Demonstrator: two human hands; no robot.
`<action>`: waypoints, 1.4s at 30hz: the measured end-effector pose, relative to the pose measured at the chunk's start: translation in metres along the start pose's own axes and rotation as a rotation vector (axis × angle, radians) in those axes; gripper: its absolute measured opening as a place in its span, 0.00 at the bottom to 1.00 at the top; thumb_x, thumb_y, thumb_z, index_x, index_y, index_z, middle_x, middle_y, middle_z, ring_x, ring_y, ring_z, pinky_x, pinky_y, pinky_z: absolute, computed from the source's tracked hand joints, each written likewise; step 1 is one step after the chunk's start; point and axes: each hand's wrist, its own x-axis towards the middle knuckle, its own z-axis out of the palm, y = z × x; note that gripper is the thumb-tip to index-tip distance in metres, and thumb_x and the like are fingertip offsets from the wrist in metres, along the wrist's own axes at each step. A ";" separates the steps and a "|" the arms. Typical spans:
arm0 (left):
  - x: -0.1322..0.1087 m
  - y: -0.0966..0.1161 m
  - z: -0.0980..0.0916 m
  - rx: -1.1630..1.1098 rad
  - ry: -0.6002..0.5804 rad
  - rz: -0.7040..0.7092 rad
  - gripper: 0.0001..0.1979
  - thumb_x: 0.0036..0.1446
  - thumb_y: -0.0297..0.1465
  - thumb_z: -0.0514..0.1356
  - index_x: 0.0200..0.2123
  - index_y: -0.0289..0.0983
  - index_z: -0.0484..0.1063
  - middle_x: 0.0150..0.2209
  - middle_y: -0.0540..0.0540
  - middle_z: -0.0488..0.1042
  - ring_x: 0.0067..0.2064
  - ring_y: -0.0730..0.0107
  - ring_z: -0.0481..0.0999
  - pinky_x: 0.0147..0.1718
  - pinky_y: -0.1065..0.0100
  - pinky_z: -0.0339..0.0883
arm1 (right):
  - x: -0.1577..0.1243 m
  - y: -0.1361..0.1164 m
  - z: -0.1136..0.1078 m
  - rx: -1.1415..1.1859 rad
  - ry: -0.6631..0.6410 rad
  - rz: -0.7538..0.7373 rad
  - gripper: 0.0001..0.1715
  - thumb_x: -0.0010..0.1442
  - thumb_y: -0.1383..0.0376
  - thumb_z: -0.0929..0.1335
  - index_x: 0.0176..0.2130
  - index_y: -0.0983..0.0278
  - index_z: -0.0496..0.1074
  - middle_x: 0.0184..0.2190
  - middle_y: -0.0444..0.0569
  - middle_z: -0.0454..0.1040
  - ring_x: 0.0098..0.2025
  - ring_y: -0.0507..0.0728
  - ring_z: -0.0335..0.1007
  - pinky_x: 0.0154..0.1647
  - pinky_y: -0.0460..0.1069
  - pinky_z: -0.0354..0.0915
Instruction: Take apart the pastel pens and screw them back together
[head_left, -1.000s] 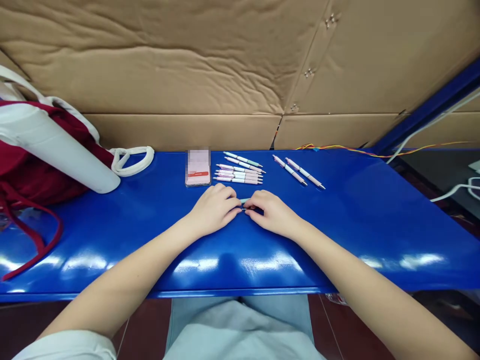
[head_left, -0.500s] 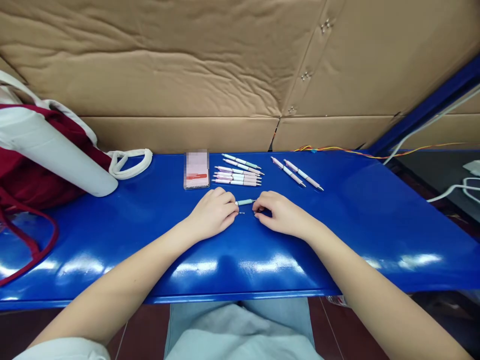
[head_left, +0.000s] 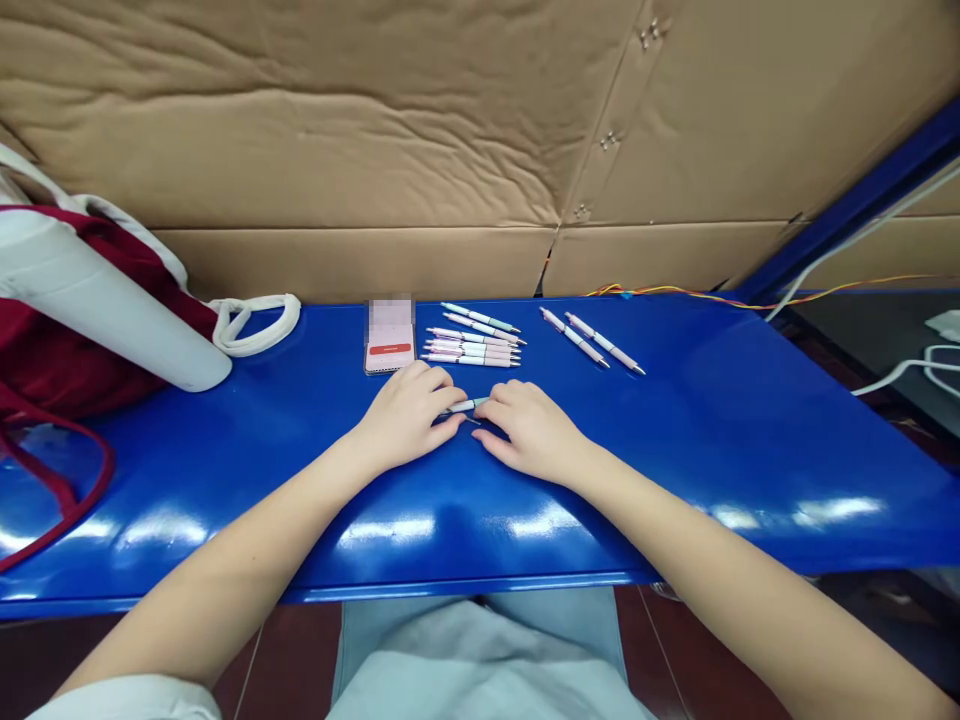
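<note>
A white and green pen (head_left: 466,405) lies sideways low over the table, between my two hands. My left hand (head_left: 411,415) has its fingers curled over the pen's left part, which they partly hide. By the tip of the left thumb a small thin piece (head_left: 472,421) sticks out, too small to name. My right hand (head_left: 531,430) has its bent fingers on the pen's green end, with the thumb a little lower and apart from them. Just behind my hands, several pink-and-white and green-and-white pens (head_left: 472,349) lie in a loose row.
Two pink pens (head_left: 592,340) lie slanted at the right. A phone (head_left: 390,350) rests behind my left hand. A dark red bag (head_left: 97,340) with a white roll-like object (head_left: 142,310) takes the table's left side. Cardboard (head_left: 375,150) walls the back; cables (head_left: 675,290) run at the right.
My right hand has moved left, its fingers now on the pen's green end. My left hand has shifted slightly left, and more of the pen's white part shows between the hands.
</note>
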 end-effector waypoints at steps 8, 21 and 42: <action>0.003 -0.002 0.002 0.025 -0.101 -0.066 0.12 0.62 0.35 0.53 0.40 0.36 0.74 0.36 0.44 0.72 0.38 0.63 0.68 0.39 0.62 0.63 | -0.001 0.005 -0.005 0.003 0.052 -0.009 0.10 0.62 0.66 0.62 0.34 0.66 0.72 0.32 0.51 0.72 0.35 0.56 0.64 0.37 0.50 0.55; -0.004 -0.013 -0.006 -0.015 -0.013 -0.104 0.13 0.63 0.35 0.50 0.41 0.37 0.73 0.40 0.45 0.75 0.42 0.63 0.74 0.42 0.62 0.66 | -0.009 0.041 -0.014 0.218 0.118 0.197 0.07 0.56 0.72 0.62 0.30 0.64 0.68 0.28 0.48 0.72 0.31 0.55 0.67 0.33 0.48 0.61; -0.004 -0.020 -0.015 0.066 -0.063 -0.122 0.14 0.63 0.34 0.50 0.42 0.37 0.73 0.40 0.44 0.75 0.43 0.62 0.74 0.44 0.61 0.66 | -0.002 0.046 0.001 0.232 0.154 0.153 0.08 0.59 0.70 0.62 0.32 0.64 0.69 0.30 0.50 0.71 0.34 0.56 0.67 0.37 0.50 0.63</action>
